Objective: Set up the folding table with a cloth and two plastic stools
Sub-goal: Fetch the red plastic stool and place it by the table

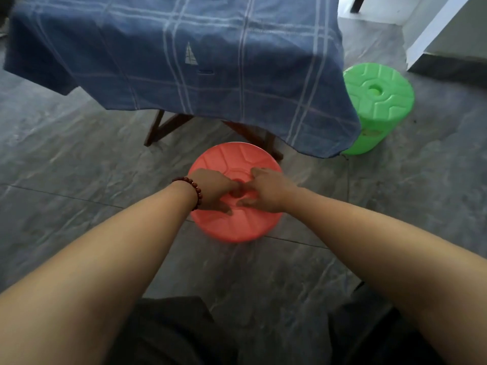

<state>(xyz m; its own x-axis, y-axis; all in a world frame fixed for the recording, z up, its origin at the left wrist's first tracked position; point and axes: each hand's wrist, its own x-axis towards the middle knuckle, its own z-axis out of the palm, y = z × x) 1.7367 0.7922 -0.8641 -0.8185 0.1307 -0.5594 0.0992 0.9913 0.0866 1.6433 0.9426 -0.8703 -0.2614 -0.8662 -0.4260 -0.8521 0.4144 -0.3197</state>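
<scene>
A red plastic stool (237, 159) lies collapsed flat on the grey floor just in front of the table. Both hands are on its round top. My left hand (213, 192), with a bead bracelet at the wrist, and my right hand (266, 191) have their fingers hooked into the hole at the stool's centre. A blue checked cloth (184, 56) covers the folding table, whose dark wooden legs (160, 127) show beneath the hem. A green plastic stool (376, 101) stands upright at the table's right corner, partly behind the hanging cloth.
The floor is grey marbled tile (79, 167). A white wall base and step (434, 35) rise at the upper right behind the green stool. My dark trousers (184, 333) fill the bottom of the view.
</scene>
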